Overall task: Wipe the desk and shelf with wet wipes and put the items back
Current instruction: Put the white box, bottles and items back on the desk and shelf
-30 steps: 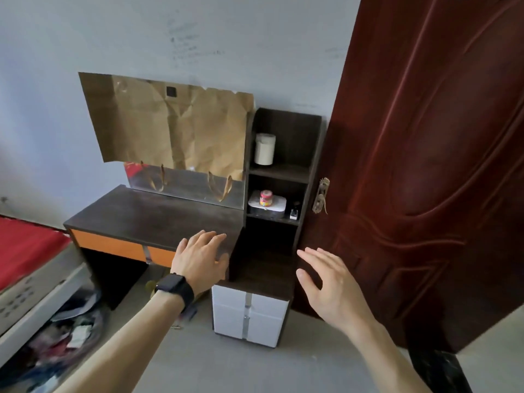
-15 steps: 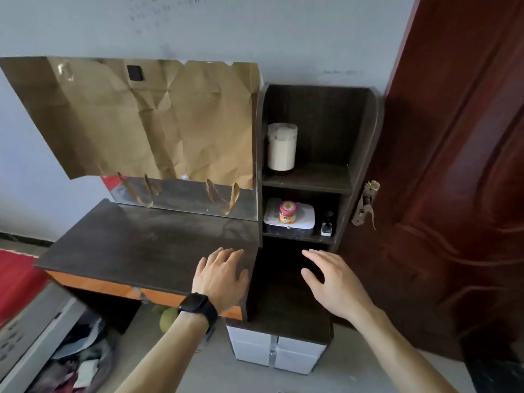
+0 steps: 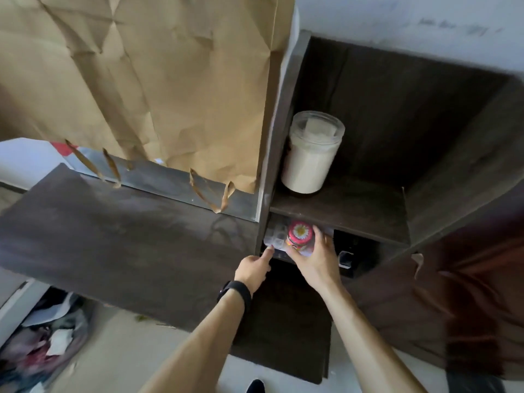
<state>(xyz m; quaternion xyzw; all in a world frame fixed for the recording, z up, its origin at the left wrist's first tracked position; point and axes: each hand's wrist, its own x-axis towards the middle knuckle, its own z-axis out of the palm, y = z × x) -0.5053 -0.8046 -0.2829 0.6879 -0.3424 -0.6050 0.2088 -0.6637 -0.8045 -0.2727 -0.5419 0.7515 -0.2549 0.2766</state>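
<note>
Jar (image 3: 300, 235) stands on the box (image 3: 273, 237) in the lower shelf (image 3: 354, 207) bay, my right hand (image 3: 314, 262) curled round it. My left hand (image 3: 252, 269) touches the box's corner; whether it grips, I cannot tell.

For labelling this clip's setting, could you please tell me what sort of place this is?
Probably a room in a home, perhaps a bedroom: a dark wooden desk under a mirror covered with brown paper, and a dark wooden shelf unit holding a clear lidded jar.

Upper board (image 3: 340, 219) close over jar (image 3: 300, 235) + box (image 3: 274, 236); side panel (image 3: 279, 137) blocks L.
</note>
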